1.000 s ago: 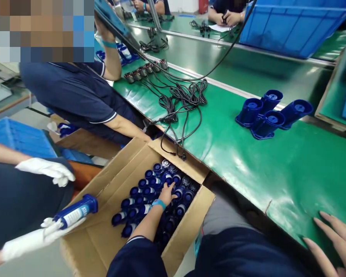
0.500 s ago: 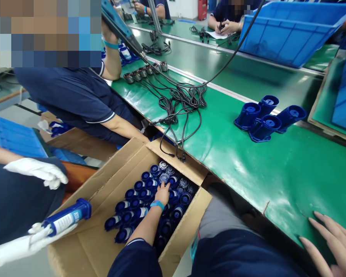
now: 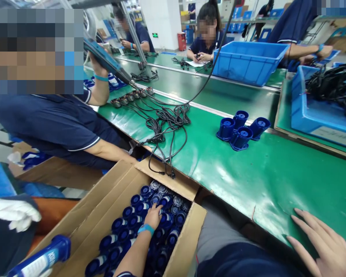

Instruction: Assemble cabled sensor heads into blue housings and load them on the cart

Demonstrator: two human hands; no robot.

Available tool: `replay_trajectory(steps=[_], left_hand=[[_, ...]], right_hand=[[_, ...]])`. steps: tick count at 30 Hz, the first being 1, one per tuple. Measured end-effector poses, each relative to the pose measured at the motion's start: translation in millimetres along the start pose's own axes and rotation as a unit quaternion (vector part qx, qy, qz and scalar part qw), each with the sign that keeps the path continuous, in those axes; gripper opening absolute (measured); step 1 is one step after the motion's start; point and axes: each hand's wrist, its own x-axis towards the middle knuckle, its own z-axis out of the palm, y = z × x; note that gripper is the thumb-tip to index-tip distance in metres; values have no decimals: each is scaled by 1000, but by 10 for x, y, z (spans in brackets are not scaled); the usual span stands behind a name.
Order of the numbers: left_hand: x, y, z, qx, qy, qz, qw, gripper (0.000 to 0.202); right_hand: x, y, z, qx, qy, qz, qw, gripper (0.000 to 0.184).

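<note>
My left hand (image 3: 152, 217), with a light blue wristband, reaches down into an open cardboard box (image 3: 185, 239). Its fingers are closed around the end of a labelled blue plastic housing (image 3: 165, 201). Several more blue tubular housings (image 3: 118, 224) stand in rows around it, some with white labels; clear-looking flanged ends (image 3: 155, 185) show at the far corner. On the green table at the right lies my right hand (image 3: 324, 240), flat, fingers spread and holding nothing. Farther off, several blue housings (image 3: 241, 137) stand in a small group on the tabletop.
A co-worker's white glove (image 3: 14, 213) is left of the box; another gloved hand, mostly cut off, holds a blue housing (image 3: 40, 261) over its edge. Black cables (image 3: 167, 123) lie on the table (image 3: 276, 173). Blue crates (image 3: 248, 63) stand behind. A seated co-worker (image 3: 54, 123) is at left.
The view has tilted up and right, so the box sits lower in the picture. My left hand's fingers have closed on a housing. The co-worker's held housing has moved lower left.
</note>
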Motion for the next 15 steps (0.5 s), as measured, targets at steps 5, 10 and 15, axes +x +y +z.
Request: replay_trajectory(steps=[5,10,15], left_hand=[[-21,-14,-44,-3,17,4,1000,41],[-188,-28,-16,-23,40,2,999,40],[-478,-79,-103,-58,82,5,995,36]], right_hand=[[135,-140,-142,-8,-14,10,1000,47],[144,-144,-161,11,-30,23,999,46],[128,-135,-159,31,-40,35,998,51]])
